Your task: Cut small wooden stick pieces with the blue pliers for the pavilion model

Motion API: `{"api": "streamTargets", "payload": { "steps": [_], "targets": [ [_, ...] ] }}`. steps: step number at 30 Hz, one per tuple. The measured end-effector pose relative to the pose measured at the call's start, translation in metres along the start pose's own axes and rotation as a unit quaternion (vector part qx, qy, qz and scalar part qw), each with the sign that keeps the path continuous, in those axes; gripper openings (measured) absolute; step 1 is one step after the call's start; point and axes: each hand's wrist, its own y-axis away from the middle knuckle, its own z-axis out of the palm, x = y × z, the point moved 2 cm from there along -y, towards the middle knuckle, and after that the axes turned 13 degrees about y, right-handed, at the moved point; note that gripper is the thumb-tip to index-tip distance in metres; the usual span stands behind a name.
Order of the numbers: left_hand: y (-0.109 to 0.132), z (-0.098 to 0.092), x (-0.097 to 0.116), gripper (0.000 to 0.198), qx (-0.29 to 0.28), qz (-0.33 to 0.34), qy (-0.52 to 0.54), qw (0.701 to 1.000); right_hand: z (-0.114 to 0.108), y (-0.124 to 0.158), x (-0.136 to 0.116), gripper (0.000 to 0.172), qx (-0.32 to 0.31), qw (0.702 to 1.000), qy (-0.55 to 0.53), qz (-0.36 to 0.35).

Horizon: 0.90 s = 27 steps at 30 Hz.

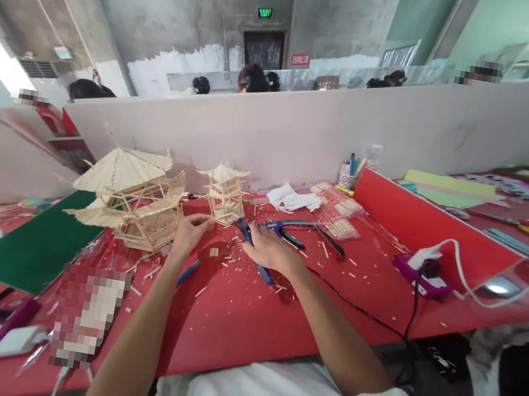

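Note:
A small wooden-stick tower [226,195] stands upright on the red table [214,345], with a peaked roof. At its lower left is my left hand [191,233], its fingers pinched together near the base; what they hold is too small to name. My right hand [261,248] is wrapped round a dark blue glue gun [262,273], whose tip points at the tower's base. A larger stick building [130,196] with a wide roof stands to the left. Cut stick pieces [214,252] and a blue pen-like tool [188,271] lie in front of my hands.
Blue-handled pliers [289,234] lie right of the tower, near white tissue [293,198] and bagged sticks [341,207]. A black cable crosses to a purple power strip [421,276]. A green board [41,242] lies left; a red board [422,228] stands right. A partition rises behind.

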Motion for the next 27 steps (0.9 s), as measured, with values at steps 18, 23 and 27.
{"api": "streamTargets", "payload": {
  "steps": [18, 23, 27],
  "targets": [
    [0.009, 0.025, 0.011, 0.034, 0.037, 0.017, 0.133, 0.990, 0.033, -0.025, -0.025, 0.055, 0.145, 0.917, -0.351, -0.120],
    [0.008, 0.022, 0.010, 0.035, 0.047, 0.013, 0.141, 0.989, 0.040, -0.026, -0.025, 0.052, 0.160, 0.916, -0.342, -0.132],
    [0.008, 0.023, 0.010, 0.039, 0.052, -0.005, 0.152, 0.987, 0.043, -0.028, -0.023, 0.050, 0.171, 0.919, -0.330, -0.134]
  ]
}}
